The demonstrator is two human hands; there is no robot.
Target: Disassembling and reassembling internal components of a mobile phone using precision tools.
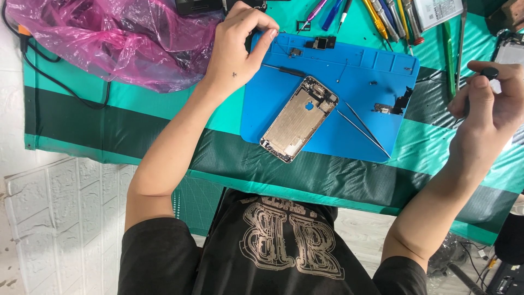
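Opened phone shell (299,119) lies between left hand (236,49) and right hand (487,112).

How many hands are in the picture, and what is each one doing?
2. The left hand pinches at the top edge of the blue mat, above the opened phone housing. The right hand grips a black-tipped tool off the mat's right side.

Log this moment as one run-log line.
left hand: pinching at mat edge | right hand: holding black tool | phone shell: on mat | tweezers: beside shell
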